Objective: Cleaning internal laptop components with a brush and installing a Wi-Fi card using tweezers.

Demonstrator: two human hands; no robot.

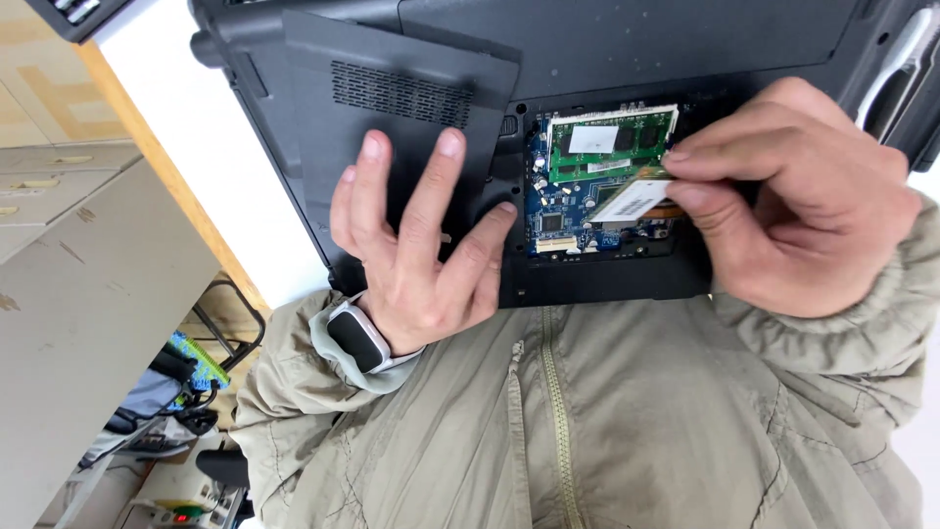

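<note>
left hand [416,260] spread flat, holding nothing, steadying upturned black plastic laptop [411,108] on white counter [211,167]; right hand [798,201] pinching small labelled circuit card [634,199] over open bay beside green memory module [612,142]. risks bending card if twisted.

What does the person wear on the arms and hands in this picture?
Both hands are bare, without gloves. The left hand has a smartwatch with a dark rectangular face and a pale band on its wrist. The right hand comes out of a loose, crinkled khaki jacket sleeve with a gathered cuff.
</note>
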